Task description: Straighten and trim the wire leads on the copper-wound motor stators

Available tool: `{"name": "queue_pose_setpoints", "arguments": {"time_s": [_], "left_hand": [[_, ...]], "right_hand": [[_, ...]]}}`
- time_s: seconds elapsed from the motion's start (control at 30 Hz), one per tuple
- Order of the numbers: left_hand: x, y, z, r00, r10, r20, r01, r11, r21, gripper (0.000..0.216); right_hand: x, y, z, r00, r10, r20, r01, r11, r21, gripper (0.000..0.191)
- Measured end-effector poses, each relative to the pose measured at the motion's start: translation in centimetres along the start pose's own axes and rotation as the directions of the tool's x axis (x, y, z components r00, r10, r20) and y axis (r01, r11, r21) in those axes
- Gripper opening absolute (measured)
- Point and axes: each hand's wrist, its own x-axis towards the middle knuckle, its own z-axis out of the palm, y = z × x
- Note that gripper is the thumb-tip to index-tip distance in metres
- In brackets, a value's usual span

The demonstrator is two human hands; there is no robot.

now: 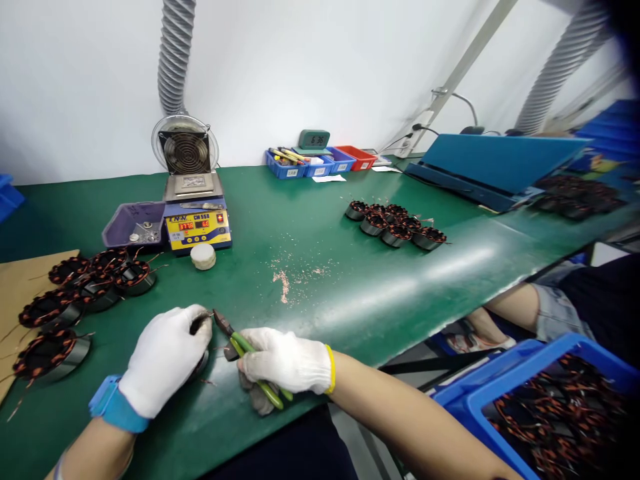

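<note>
Left hand (165,360) clamps the stator (199,325); at its 3 o'clock, right hand (285,363) grips the cutters (235,341) — a steady hold likely trims cleanly.

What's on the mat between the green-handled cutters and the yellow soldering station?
Head view: a small white round container, right in front of the soldering station; from there to the cutters, bare green mat.

Electronics assembly workshop: green bench mat (350,280), soldering station (199,229), fume hose (175,53), copper-wound motor coils (395,227), parts bins (320,163).
</note>
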Motion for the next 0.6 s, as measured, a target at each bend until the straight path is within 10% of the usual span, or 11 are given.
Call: {"name": "queue_pose_setpoints", "arguments": {"time_s": [0.23,0.43,0.6], "left_hand": [[-2.9,1.0,-1.8,0.998,0.064,-0.026,-0.046,0.896,0.442,0.037],[-3.3,-1.8,-2.2,0.907,0.417,0.059,-0.417,0.909,-0.021,0.026],[-2.8,-2.1,-2.2,0.981,0.171,-0.088,-0.181,0.976,-0.123,0.04]], "right_hand": [[-1.1,1.2,-1.4,0.985,-0.157,-0.078,0.169,0.965,0.2,0.051],[-1.6,1.6,-1.7,0.98,-0.183,-0.082,0.199,0.931,0.307,0.069],[-2.0,1.4,-1.0,0.969,-0.213,-0.125,0.235,0.95,0.206,0.061]]}}
